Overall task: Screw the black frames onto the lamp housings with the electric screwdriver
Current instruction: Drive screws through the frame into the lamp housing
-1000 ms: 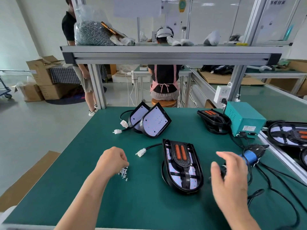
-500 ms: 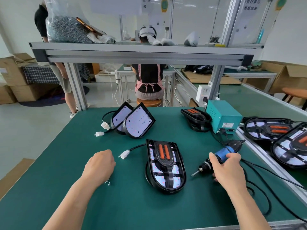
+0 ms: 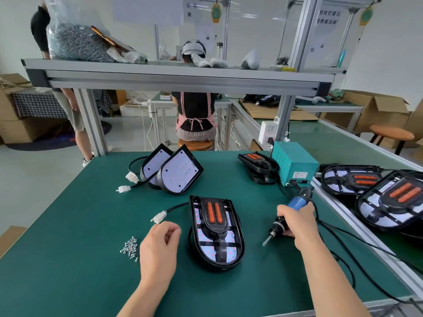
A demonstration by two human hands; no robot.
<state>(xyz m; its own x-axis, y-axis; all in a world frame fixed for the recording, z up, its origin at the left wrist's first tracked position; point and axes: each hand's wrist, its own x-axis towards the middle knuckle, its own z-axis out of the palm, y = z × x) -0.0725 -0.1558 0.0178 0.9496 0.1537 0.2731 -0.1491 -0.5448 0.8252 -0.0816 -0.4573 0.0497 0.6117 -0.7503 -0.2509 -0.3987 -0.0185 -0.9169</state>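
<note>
Hands at the near edge of the bench (image 3: 68,259), flanking the work. The left hand (image 3: 160,244) hovers with fingers curled toward the thumb, as if pinching; whether a screw sits between them cannot be told. The right hand (image 3: 297,221) is wrapped round the screwdriver (image 3: 297,202), which hangs off the bench with its bit angled toward 7 o'clock. The grip is low on the barrel, probably so the bit can be steered with the wrist.

Between the hands lies the housing (image 3: 229,267), open face up, with the frame (image 3: 220,240) seated on it, narrow end toward 12 o'clock. Lying flat, it likely takes the bit from straight above. Its lead runs off toward 10 o'clock and ends in a white connector (image 3: 158,218), just beyond the left hand and away from the driving side.

Loose screws (image 3: 130,245) are heaped at 9 o'clock of the left hand, near enough to be fed singly while the right hand keeps the tool. No screw is yet visibly driven, so the step in hand appears to be loading the first one.

Farther out, two bare housings (image 3: 178,172) lean together at 11 o'clock, presumably awaiting frames. The teal supply box (image 3: 295,165) stands at 1 o'clock, its cable reaching the screwdriver; a framed lamp (image 3: 256,164) lies just beside the box. More framed lamps (image 3: 389,197) lie at 3 o'clock, beyond the bench rail.
</note>
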